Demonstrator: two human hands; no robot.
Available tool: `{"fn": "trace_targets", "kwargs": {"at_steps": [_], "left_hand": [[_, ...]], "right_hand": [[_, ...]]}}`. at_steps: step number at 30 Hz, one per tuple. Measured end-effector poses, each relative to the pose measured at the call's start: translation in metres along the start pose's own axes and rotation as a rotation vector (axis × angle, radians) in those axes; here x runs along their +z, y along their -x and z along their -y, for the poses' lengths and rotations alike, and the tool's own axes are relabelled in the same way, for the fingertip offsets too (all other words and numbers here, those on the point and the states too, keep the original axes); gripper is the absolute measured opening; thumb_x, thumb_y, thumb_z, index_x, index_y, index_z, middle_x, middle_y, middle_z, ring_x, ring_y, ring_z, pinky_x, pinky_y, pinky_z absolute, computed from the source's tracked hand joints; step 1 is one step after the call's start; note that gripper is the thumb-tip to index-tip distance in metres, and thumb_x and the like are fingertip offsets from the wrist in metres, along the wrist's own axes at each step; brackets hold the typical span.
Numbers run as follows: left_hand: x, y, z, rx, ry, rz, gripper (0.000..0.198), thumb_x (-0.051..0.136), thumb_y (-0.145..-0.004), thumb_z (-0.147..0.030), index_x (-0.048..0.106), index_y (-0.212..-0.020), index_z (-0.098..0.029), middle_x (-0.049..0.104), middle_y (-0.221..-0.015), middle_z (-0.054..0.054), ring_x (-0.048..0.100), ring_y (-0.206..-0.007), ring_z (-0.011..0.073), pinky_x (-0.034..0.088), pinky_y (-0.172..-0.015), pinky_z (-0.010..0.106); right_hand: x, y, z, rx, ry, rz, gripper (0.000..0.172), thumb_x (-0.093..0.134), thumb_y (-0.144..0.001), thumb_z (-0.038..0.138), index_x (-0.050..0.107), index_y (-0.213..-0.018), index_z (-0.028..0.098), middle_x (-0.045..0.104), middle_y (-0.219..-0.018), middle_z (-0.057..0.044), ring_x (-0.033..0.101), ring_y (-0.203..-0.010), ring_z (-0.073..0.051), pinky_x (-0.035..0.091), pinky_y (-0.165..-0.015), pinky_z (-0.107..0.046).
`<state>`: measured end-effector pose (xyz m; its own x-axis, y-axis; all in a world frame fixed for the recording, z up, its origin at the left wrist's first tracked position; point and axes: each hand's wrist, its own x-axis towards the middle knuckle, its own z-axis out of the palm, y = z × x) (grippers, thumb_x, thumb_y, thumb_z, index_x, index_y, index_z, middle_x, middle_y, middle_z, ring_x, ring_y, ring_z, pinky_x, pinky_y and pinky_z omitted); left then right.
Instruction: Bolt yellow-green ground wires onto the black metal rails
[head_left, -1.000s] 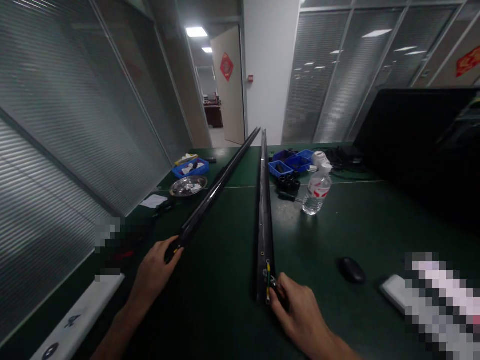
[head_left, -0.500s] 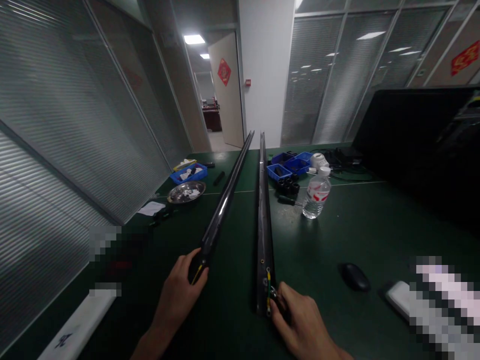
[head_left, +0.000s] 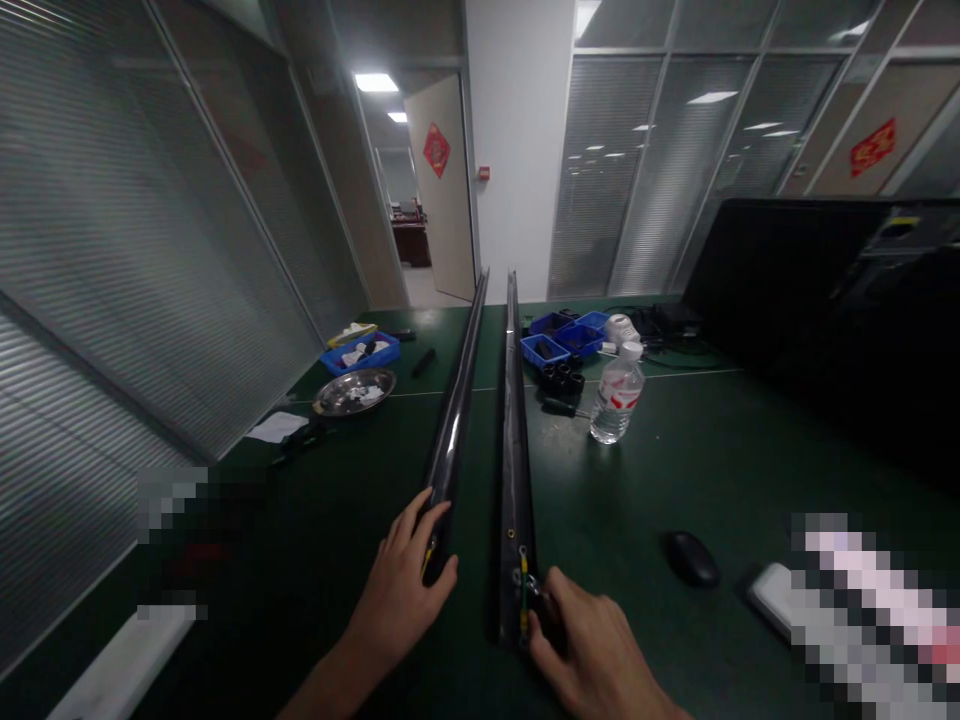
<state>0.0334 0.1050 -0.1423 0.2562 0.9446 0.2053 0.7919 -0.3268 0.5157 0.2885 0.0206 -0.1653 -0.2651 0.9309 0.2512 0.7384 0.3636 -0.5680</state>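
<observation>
Your left hand [head_left: 405, 570] rests loosely parted fingers on the left bar [head_left: 451, 440], which runs lengthwise ahead of them. Nearly parallel, the right bar [head_left: 516, 430] lies just left of your right hand [head_left: 596, 640], its fingers curled around a dark item [head_left: 552, 622], perhaps a handle.

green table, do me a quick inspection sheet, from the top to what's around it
surface: green tabletop, pale line across it
main things: left rail and right rail, long and dark, side by side and apart
clutter: blue trays, capped water bottle and screwdriver right of the rails; metal dish to their left
hands: left hand over the left rail's near end, grip unclear; right hand at the right rail's near end, what it holds mostly hidden
cables: green-yellow wire on the right rail; black cables at the back
surroundings: open door ahead, black monitor on the right
</observation>
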Motion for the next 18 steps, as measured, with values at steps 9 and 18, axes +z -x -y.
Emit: {"fn": "trace_targets", "kwargs": {"at_steps": [9, 18], "left_hand": [[-0.005, -0.021, 0.003, -0.113, 0.123, 0.157, 0.061, 0.06, -0.088, -0.041, 0.049, -0.148, -0.03, 0.027, -0.167, 0.007, 0.045, -0.144, 0.0381, 0.045, -0.114, 0.058], [-0.006, -0.031, 0.006, -0.148, 0.301, 0.166, 0.063, 0.064, -0.085, -0.037, 0.051, -0.146, -0.031, 0.024, -0.168, 0.008, 0.041, -0.147, 0.0387, 0.05, -0.109, 0.056]], "right_hand": [[-0.016, 0.019, -0.025, 0.033, 0.011, -0.011, 0.012, 0.044, -0.096, 0.017, 0.038, -0.09, 0.026, 0.064, -0.07, 0.003, 0.063, -0.053, -0.013, 0.034, -0.051, -0.025], [-0.039, 0.033, -0.038, 0.097, 0.021, -0.072, 0.013, 0.045, -0.099, 0.023, 0.042, -0.087, 0.025, 0.066, -0.069, 0.001, 0.063, -0.051, -0.014, 0.038, -0.05, -0.025]]}}
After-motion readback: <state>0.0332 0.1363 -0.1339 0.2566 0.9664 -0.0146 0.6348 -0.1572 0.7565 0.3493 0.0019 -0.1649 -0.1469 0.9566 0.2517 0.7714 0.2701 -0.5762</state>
